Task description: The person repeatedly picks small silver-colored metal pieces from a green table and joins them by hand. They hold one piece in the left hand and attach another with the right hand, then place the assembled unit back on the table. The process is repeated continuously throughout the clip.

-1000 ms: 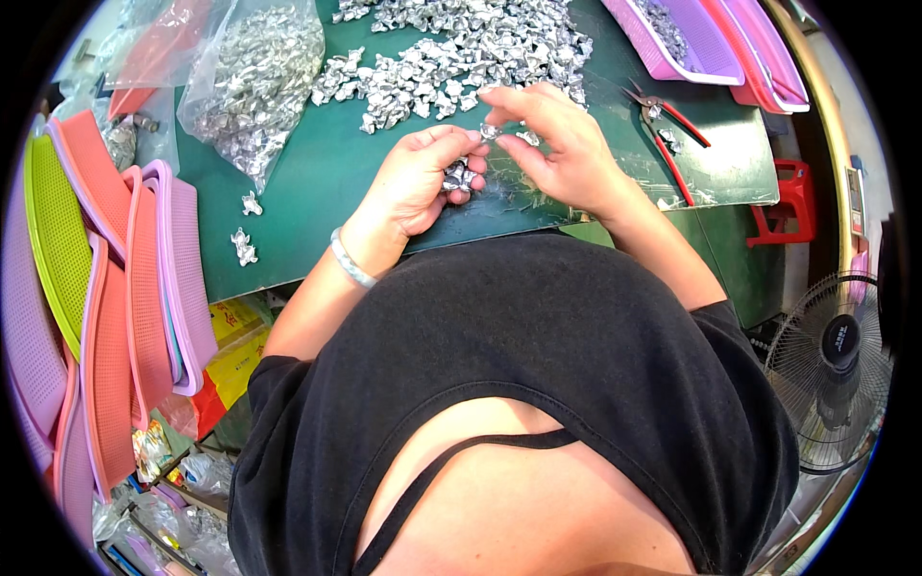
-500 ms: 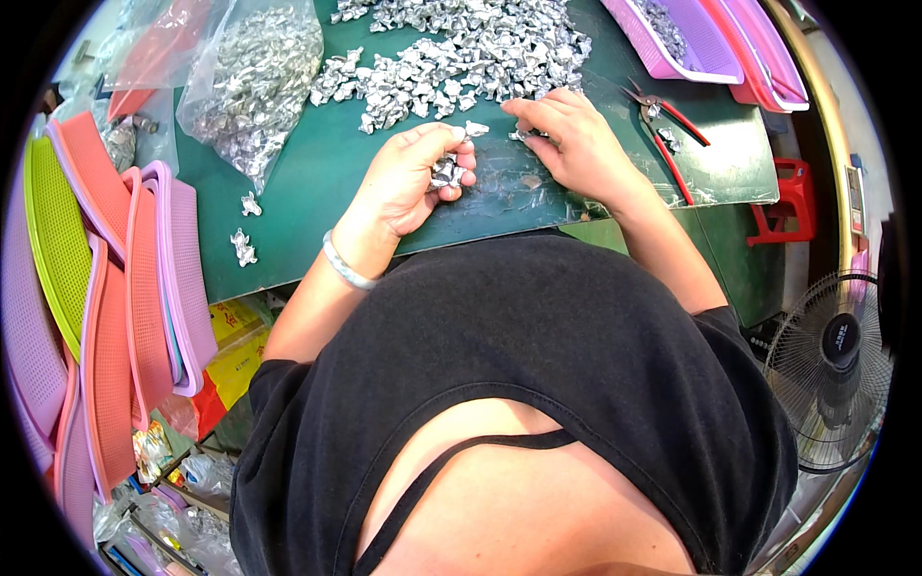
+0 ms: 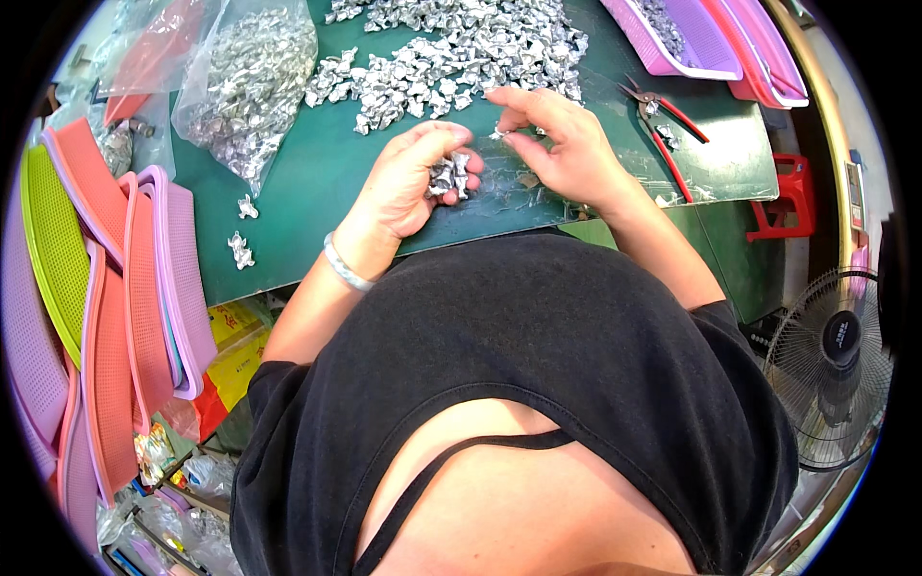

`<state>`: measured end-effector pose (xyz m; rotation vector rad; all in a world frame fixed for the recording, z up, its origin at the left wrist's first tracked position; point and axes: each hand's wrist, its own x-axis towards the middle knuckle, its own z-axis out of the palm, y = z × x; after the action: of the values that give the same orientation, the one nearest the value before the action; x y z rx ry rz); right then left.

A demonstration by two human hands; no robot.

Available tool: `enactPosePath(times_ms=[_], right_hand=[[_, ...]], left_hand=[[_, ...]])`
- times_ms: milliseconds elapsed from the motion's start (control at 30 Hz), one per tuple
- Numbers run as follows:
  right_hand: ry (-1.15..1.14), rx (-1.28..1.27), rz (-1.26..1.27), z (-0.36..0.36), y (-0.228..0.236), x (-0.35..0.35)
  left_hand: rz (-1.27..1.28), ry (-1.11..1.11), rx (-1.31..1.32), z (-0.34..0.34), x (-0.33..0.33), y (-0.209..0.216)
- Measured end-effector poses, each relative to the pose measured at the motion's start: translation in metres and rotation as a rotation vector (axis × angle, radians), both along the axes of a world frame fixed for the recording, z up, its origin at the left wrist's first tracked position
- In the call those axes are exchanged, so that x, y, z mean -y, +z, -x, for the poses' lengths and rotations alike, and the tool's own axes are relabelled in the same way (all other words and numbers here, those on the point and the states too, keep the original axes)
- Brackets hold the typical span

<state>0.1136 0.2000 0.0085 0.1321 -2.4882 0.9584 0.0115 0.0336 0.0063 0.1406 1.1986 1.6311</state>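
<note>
Several small silver metal castings [image 3: 448,177] lie in my left hand [image 3: 408,173], whose fingers curl round them above the near part of the table. Facing it, my right hand [image 3: 567,144] has its index finger stretched out. Between its middle finger and thumb sits a small silver casting [image 3: 497,134], and a bit more silver shows under its fingers. Beyond both hands spreads a big heap of similar castings [image 3: 480,48]. Two loose castings [image 3: 240,252] lie on the table at the left.
The green table [image 3: 317,192] carries a clear bag of castings [image 3: 254,86] at left and red-handled cutters [image 3: 663,134] at right. A purple basket [image 3: 691,58] stands at the far right. Stacked plastic baskets [image 3: 110,355] crowd the left; a fan [image 3: 836,355] and red stool [image 3: 792,197] are right.
The casting at my left thumb tip no longer shows there. My right hand has shifted slightly left, and the casting at its fingertips has moved with it.
</note>
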Motion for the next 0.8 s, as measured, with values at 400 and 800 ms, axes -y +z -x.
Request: enactPosePath(times_ms=[400,800], right_hand=[[-0.045,-0.015,-0.119,0.007,-0.005,-0.009],[-0.027,0.102,-0.269,0.006,-0.012,-0.010]], left_hand=[[0.027,-0.052,-0.009,0.001,0.001,0.000],[0.017,-0.054,-0.036,0.003,0.003,0.001]])
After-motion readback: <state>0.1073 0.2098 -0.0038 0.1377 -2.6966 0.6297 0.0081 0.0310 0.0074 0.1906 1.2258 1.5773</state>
